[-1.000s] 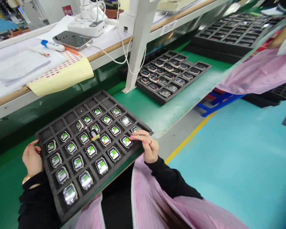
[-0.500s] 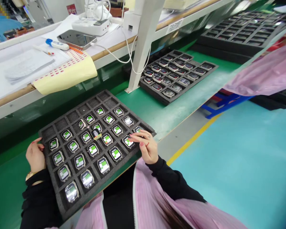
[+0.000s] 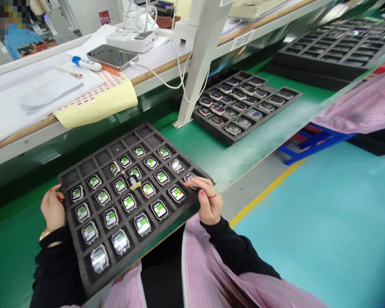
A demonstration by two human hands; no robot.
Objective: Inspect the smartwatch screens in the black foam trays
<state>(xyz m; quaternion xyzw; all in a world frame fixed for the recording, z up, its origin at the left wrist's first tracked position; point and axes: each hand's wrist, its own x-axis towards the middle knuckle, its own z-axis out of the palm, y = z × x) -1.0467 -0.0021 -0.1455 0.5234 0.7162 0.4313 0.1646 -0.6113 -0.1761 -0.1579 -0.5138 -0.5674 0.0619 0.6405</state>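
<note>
A dark grey foam tray [image 3: 104, 156] of square pockets lies on the green bench, holding many smartwatch bodies with green-and-white lit screens. My left hand [image 3: 54, 209] is at the tray's left edge, its fingers bent against the rim. At the right corner hovers my right hand [image 3: 208, 199], fingers stretched out over a smartwatch [image 3: 190, 177]; whether the fingertips touch it I cannot tell. Just in front of that hand a lit smartwatch [image 3: 177, 193] sits in its pocket. A small black piece with a yellow-green edge [image 3: 134, 181] rests over one watch mid-tray.
Another tray of watches [image 3: 231, 139] stands behind the white post [image 3: 200, 64]. Stacked trays [image 3: 321, 68] are farther right. The shelf above holds a phone [image 3: 112, 57], a blue-capped marker [image 3: 86, 63], papers and white cables. A blue stool [image 3: 314, 143] stands beside the bench.
My right hand has moved from the lit watch in the front row to the watch in the right corner. My left hand stays at the tray edge. The whole view has shifted slightly.
</note>
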